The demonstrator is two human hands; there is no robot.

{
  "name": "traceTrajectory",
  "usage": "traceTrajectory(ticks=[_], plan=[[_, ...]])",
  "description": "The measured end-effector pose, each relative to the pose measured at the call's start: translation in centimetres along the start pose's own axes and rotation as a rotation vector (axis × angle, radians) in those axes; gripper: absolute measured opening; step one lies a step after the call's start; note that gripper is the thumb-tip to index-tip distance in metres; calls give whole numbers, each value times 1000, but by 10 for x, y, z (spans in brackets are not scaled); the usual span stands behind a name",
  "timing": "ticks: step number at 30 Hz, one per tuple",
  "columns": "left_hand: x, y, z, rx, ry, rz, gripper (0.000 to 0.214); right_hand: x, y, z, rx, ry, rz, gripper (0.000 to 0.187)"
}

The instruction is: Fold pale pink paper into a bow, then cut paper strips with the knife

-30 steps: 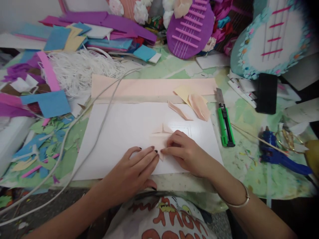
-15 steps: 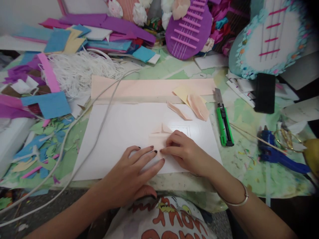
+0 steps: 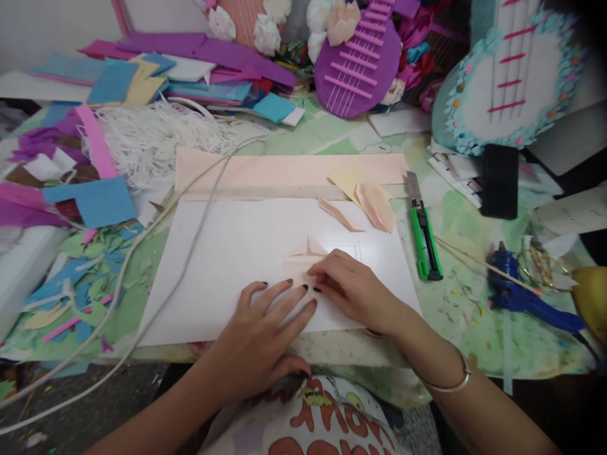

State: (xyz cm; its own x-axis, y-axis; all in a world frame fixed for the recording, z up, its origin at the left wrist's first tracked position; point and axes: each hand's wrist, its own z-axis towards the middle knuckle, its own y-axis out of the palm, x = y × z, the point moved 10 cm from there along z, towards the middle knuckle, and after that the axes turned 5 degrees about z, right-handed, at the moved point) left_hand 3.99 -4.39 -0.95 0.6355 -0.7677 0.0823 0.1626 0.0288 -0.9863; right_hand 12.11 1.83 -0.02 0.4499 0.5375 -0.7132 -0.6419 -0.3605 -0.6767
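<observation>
A small folded piece of pale peach paper (image 3: 296, 265) lies on a large white sheet (image 3: 213, 259), with a crease flap standing up at its top. My left hand (image 3: 268, 332) rests flat with its fingers spread, the fingertips on the peach paper's lower part. From the other side, my right hand (image 3: 358, 287) pinches at the paper's right edge, its thumb and index finger close together. The right palm hides part of that edge. Just above lie a narrow folded peach strip (image 3: 339, 215), a folded peach piece (image 3: 377, 205) and a yellow piece (image 3: 345, 179).
A green utility knife (image 3: 424, 237), blade out, lies right of the sheet. Farther right is a blue glue gun (image 3: 515, 284). A white cord (image 3: 190, 246) crosses the sheet's left side. Paper scraps (image 3: 80, 278) cover the left. A purple paper instrument (image 3: 358, 66) stands behind.
My right thumb and index have shifted slightly along the peach paper's edge. My left hand has slid a little to the right. The view has moved slightly.
</observation>
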Motion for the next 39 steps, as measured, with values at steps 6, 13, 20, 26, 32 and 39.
traceTrajectory(ticks=[6, 13, 20, 26, 32, 39], plan=[[0, 3, -1, -4, -5, 2, 71, 4, 1, 0, 12, 6, 3, 16], [-2, 0, 0, 25, -24, -1, 61, -1, 0, 0, 25, -8, -17, 15], [-4, 0, 0, 26, -12, -9, 62, 5, -8, -5, 138, 95, -186, 13], [-5, -1, -2, 66, -30, -53, 66, 6, -11, -15, 263, 189, -194, 9], [-5, -1, -3, 90, -42, -54, 57, 4, -9, -28, 352, 276, -192, 19], [-5, 0, 0, 78, -46, -61, 56, 15, -21, -39, 471, 320, -172, 10]])
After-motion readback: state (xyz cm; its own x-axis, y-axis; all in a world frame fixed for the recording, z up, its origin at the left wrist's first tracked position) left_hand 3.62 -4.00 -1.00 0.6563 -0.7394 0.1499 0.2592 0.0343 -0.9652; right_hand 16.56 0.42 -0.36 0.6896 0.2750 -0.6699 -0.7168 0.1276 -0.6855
